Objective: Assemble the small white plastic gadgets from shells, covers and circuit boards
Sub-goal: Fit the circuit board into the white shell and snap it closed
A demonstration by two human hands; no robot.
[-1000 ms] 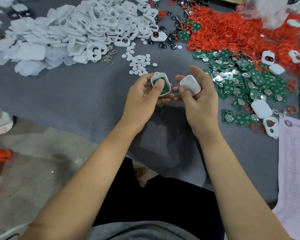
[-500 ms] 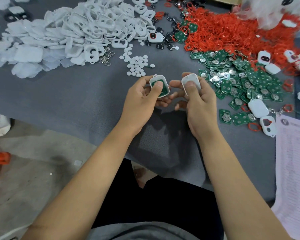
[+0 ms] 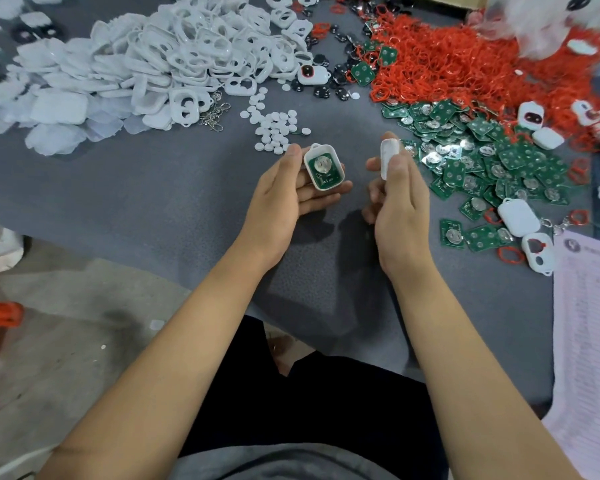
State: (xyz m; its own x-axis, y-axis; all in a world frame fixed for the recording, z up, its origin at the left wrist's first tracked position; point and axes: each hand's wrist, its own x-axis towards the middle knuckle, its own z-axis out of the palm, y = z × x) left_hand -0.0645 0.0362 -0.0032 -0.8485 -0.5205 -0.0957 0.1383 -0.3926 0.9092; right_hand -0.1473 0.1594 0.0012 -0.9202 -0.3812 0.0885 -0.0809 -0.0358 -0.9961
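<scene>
Head view: the left hand (image 3: 284, 192) cradles a white shell (image 3: 323, 167) on its curled fingers, thumb against the shell's edge; a green circuit board (image 3: 323, 168) sits inside it. The right hand (image 3: 397, 195) pinches a white cover (image 3: 388, 157) edge-on between thumb and fingers, just beside the shell but apart. Both hover over the grey table (image 3: 153, 188), between heaps of white shells (image 3: 174, 64) and green boards (image 3: 482, 161).

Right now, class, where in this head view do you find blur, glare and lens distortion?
Head view: the white fluffy mass top right is smeared; coin cells on the green circuit boards glint; the table edge bows, wide-angle; the shell in the left hand is sharp.
</scene>
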